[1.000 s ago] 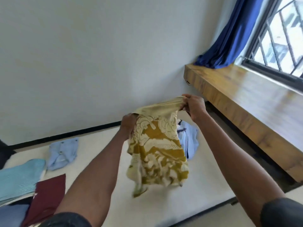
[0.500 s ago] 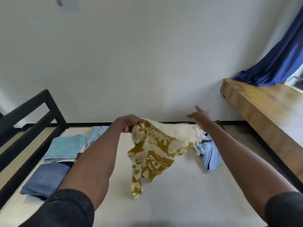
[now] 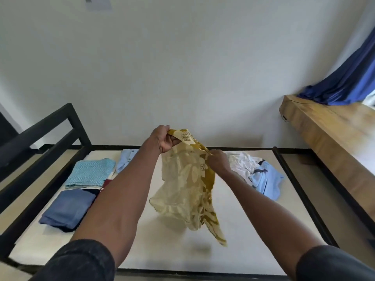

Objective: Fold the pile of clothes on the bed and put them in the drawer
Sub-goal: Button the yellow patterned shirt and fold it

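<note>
A mustard-yellow garment with a pale leaf print (image 3: 186,191) hangs in the air over the middle of the bed (image 3: 229,236). My left hand (image 3: 165,141) grips its top edge, and my right hand (image 3: 217,163) pinches the same edge lower and to the right. An unfolded heap of white and light blue clothes (image 3: 257,173) lies on the bed's right side. On the left lie folded pieces: a turquoise one (image 3: 89,172), a dark blue one (image 3: 68,209), a maroon one (image 3: 106,183) mostly hidden by my left arm, and a light blue shirt (image 3: 126,160).
A black metal bed frame (image 3: 46,134) rises at the left and runs along the right side (image 3: 300,191). A wooden ledge (image 3: 334,130) with a blue curtain (image 3: 349,82) stands to the right. A white wall is behind the bed.
My right hand, open and reaching toward the heap half a second ago, has come back and taken hold of the garment's edge. The view has swung left from the window to the bed.
</note>
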{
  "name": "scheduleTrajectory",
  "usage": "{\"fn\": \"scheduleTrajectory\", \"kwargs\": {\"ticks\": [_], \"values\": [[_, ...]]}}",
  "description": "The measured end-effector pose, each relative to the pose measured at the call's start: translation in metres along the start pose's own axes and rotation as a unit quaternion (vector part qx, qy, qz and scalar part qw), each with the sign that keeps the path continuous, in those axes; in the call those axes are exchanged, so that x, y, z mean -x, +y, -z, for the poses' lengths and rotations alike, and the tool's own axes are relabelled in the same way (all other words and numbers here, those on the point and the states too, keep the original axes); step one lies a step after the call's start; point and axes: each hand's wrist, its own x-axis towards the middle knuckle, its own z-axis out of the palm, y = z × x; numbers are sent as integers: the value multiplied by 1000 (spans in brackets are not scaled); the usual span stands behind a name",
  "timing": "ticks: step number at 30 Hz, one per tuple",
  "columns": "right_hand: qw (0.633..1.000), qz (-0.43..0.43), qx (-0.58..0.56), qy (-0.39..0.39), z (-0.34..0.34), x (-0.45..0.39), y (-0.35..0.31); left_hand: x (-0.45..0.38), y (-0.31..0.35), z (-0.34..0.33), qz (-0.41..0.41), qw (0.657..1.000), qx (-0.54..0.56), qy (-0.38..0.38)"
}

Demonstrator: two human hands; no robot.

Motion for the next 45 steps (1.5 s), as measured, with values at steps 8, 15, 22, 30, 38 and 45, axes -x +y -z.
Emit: {"fn": "scheduleTrajectory", "kwargs": {"ticks": [8,15,22,30,38,45], "values": [[985,148,-62,64,3,-10,-60,2,35,57,-113,977,174,41],[953,199,58,219,-25,-17,-129,10,90,101,-101,989,67,90],[972,108,-186,99,-65,-16,-190,15,110,136,-47,853,-496,156],[968,210,-102,-88,-81,-14,-233,13,128,125,-218,787,-565,-115],[972,154,-179,-19,-96,-19,-211,5,134,131,-300,784,-536,-89],[982,51,-127,-132,-117,-9,-145,17,138,112,-328,867,-366,-83]]}}
